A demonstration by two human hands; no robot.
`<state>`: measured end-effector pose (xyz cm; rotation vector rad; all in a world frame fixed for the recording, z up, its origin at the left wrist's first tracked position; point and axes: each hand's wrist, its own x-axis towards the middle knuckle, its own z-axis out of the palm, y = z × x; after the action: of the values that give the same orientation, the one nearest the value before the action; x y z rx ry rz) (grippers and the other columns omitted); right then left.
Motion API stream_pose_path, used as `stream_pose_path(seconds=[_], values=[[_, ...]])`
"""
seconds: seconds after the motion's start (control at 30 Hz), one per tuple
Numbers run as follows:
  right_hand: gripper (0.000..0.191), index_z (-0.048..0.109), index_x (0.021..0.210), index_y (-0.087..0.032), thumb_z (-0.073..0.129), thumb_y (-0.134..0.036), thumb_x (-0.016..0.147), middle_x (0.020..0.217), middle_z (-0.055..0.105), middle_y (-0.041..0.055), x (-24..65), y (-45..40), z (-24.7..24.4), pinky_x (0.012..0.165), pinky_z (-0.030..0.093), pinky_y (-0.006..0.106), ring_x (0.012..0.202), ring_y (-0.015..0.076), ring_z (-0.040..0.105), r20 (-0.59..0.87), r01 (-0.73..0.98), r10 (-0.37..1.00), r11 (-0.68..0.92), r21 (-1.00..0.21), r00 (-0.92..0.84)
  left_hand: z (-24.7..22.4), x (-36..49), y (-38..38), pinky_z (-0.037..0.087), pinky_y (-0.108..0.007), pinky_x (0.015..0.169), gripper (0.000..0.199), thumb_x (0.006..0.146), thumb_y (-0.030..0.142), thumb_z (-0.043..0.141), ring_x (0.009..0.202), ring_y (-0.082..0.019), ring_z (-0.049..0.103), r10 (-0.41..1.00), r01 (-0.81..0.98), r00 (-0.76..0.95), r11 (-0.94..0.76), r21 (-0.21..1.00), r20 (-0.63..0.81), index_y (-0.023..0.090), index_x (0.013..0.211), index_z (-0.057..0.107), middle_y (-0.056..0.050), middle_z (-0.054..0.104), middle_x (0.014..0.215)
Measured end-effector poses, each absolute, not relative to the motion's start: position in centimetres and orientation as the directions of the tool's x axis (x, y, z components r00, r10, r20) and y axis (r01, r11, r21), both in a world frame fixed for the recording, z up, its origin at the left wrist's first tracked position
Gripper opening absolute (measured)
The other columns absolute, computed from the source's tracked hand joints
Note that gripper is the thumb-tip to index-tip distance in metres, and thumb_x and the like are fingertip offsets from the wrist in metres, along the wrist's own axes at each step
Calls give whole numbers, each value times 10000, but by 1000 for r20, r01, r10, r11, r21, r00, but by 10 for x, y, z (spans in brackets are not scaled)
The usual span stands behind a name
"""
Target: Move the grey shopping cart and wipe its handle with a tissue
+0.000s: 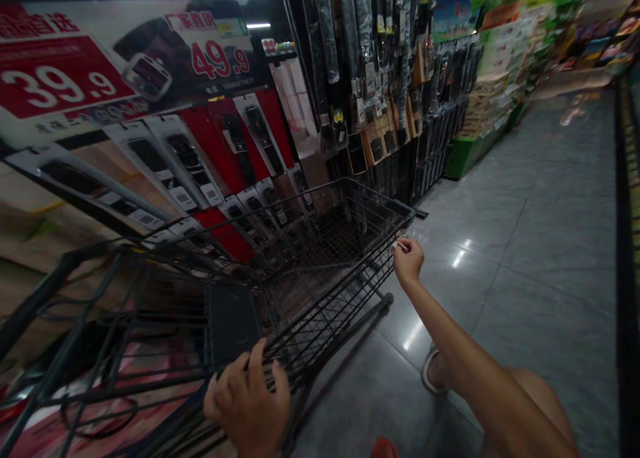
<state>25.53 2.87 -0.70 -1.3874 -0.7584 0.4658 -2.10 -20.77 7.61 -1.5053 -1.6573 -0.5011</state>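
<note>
A dark wire shopping cart (320,301) stands in front of me, angled away along the aisle. My left hand (250,401) is at the near end of its side, fingers bent over the rim and thumb apart from them. Farther along, beside the cart's far right corner, my right hand (409,258) is closed in a pinch. A small pale thing (399,245) shows at its fingertips, too small and blurred to name. Whether the right hand also touches the cart wires, I cannot tell.
Packaged belts (260,131) hang on a red display to the left, under a price sign (210,58). More belts (360,38) hang on a black rack beyond. Stacked goods (493,91) stand on a green base (463,158). Grey tiled floor (545,245) runs along the right.
</note>
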Motion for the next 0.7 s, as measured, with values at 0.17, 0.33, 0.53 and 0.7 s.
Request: stream_pose_path(seconds=[0.17, 0.33, 0.53, 0.7], values=[[67, 547, 667, -194, 530, -226, 610, 679, 570, 12, 256, 27, -29, 709, 468, 315, 667, 177, 540, 148, 157, 738, 57, -986, 658, 69, -21, -204, 375, -489, 865, 354, 743, 235, 548, 885, -265, 493, 578, 949, 58, 221, -225, 814, 188, 1094, 562, -90, 579, 900], [94, 519, 693, -201, 487, -226, 608, 730, 568, 20, 253, 21, -43, 728, 459, 308, 714, 179, 547, 208, 204, 741, 97, -974, 638, 64, -22, -201, 361, -484, 876, 339, 716, 226, 567, 869, -251, 475, 539, 955, 58, 214, -203, 840, 189, 1054, 568, -82, 557, 875], [284, 526, 843, -189, 551, -233, 564, 681, 579, -2, 234, 3, -81, 658, 465, 308, 636, 180, 565, -4, 80, 770, -71, -994, 638, 58, -24, -202, 336, -492, 915, 352, 684, 225, 588, 888, -248, 485, 555, 972, -35, 213, -101, 831, 237, 1035, 575, -60, 552, 898], [172, 573, 719, -177, 566, -249, 563, 657, 626, 30, 224, -1, -100, 653, 476, 318, 634, 197, 593, -71, 49, 799, -125, -991, 598, 54, -24, -203, 330, -509, 921, 318, 676, 228, 593, 882, -249, 497, 558, 974, -86, 222, -49, 825, 236, 994, 594, -57, 567, 887]])
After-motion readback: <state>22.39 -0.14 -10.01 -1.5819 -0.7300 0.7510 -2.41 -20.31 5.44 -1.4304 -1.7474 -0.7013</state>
